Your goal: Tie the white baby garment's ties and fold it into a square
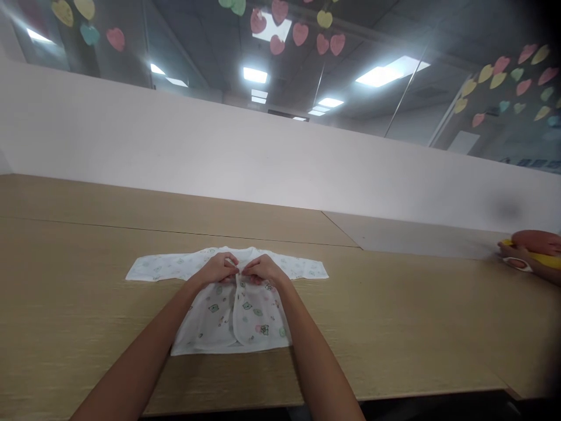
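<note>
A small white baby shirt [258,318] with printed figures lies flat on the wooden table, sleeves spread to both sides. Its front opening runs down the middle, the two front edges meeting or overlapping. My left hand [220,268] pinches the fabric at the upper part of this opening. Just to the right, my right hand [262,269] pinches the other front edge, its fingertips close to those of the left. Whatever fastener may sit between the fingertips is too small to make out. My forearms cover parts of the shirt's sides.
The wooden table [416,327] extends to both sides, its front edge near me. Behind it rises a white wall [219,152] below glass with heart-shaped notes. At the far right, another person's hand [519,254] is beside a brown and yellow object [537,241].
</note>
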Demonstrator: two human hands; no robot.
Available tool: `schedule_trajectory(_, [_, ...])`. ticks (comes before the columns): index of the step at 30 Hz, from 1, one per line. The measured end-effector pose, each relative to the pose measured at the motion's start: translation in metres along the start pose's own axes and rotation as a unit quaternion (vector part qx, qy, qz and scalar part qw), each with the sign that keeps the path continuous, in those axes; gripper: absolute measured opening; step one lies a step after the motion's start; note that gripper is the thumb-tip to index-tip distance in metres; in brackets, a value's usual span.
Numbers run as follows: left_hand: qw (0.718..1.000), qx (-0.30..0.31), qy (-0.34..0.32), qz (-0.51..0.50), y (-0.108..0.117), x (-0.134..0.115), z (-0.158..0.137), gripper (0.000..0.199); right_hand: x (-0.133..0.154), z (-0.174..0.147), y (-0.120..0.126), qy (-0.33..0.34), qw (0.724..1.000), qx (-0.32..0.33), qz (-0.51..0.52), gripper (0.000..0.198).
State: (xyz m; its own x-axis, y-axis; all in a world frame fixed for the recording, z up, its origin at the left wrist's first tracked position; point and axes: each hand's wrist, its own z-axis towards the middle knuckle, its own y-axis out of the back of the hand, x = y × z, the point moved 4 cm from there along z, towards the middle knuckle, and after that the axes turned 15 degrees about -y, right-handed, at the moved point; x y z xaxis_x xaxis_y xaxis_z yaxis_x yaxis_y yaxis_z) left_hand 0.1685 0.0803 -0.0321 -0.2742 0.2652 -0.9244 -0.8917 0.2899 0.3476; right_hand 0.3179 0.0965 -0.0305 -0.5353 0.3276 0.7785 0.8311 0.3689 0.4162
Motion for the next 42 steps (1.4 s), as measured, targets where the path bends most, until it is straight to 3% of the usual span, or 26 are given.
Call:
schedule_trajectory(4, [0.999,-0.003,0.024,-0.044,-0.002,-0.004,-0.002,0.028,0.002,-0.003,-0.003,-0.004,1.0,0.013,-0.022,0.004])
schedule_trajectory(10, [0.998,0.016,-0.007,-0.065,-0.006,-0.004,0.0,0.034,0.005,-0.009,-0.004,-0.029,0.998,0.019,-0.047,0.01])
schedule_trajectory(14, [0.998,0.029,-0.049,0.01,-0.006,0.0,0.004,0.036,0.005,-0.009,-0.005,-0.041,0.998,0.007,-0.042,0.03])
schedule_trajectory(19, [0.985,0.016,-0.087,0.148,-0.004,-0.002,0.006,0.032,0.006,-0.007,-0.009,-0.022,0.996,-0.012,-0.086,0.028])
schedule_trajectory(26, [0.998,0.018,-0.036,0.043,-0.001,0.008,0.007,0.036,0.007,-0.012,-0.006,-0.043,0.997,0.016,-0.055,0.018])
schedule_trajectory(32, [0.999,0.009,-0.013,-0.04,0.0,0.001,0.001,0.031,0.005,-0.012,-0.004,-0.032,0.997,0.054,-0.04,0.01])
schedule_trajectory(36, [0.997,0.003,0.005,-0.077,-0.002,0.001,0.001,0.031,0.006,-0.013,-0.004,-0.026,0.997,0.063,-0.045,0.015])
schedule_trajectory(42, [0.993,-0.03,0.025,-0.108,-0.002,0.005,0.003,0.032,0.009,-0.013,-0.006,-0.003,0.996,0.031,-0.081,0.008])
